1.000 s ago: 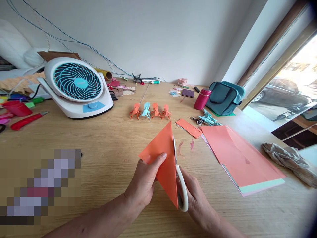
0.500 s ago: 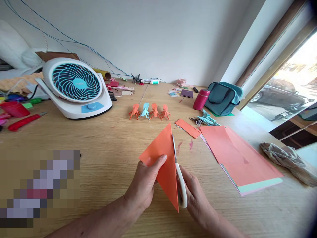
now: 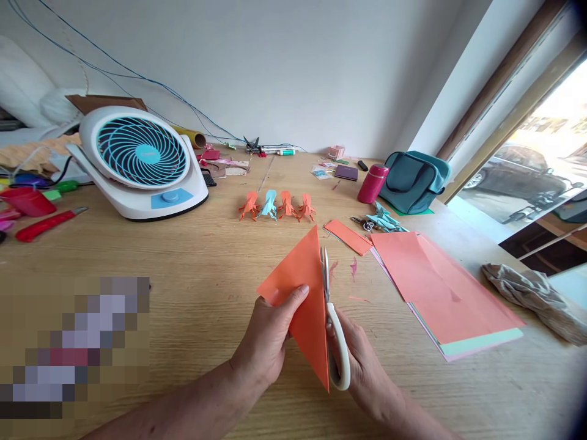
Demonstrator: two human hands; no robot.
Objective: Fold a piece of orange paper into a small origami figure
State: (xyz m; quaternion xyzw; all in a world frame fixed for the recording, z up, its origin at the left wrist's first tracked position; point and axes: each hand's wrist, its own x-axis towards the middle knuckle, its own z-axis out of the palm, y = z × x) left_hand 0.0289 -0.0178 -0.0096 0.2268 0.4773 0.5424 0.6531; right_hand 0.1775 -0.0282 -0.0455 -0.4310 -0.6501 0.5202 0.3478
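Observation:
An orange sheet of paper [image 3: 300,263], folded into a triangle, is pinched in my left hand [image 3: 266,333], the thumb flat on its face. My right hand [image 3: 364,360] grips white-handled scissors [image 3: 338,351], their blades upright along the paper's right edge and slightly parted. Some of the right fingers are hidden behind the handles. A thin orange paper strip [image 3: 360,299] lies on the table to the right of the blades. Beyond the paper stands a row of folded paper figures [image 3: 287,205], orange ones and a light blue one.
Orange sheets [image 3: 458,293] lie stacked at right, beside small orange paper pieces [image 3: 347,236]. Behind are keys [image 3: 367,225], blue folded paper [image 3: 387,220], a pink bottle [image 3: 373,183] and a teal bag [image 3: 415,182]. A white fan [image 3: 142,162] and red cutter [image 3: 48,225] stand left.
The scissors have shifted slightly right, off the paper's edge, and their blades have parted a little. A thin orange strip now lies on the table. My left hand has stayed in place.

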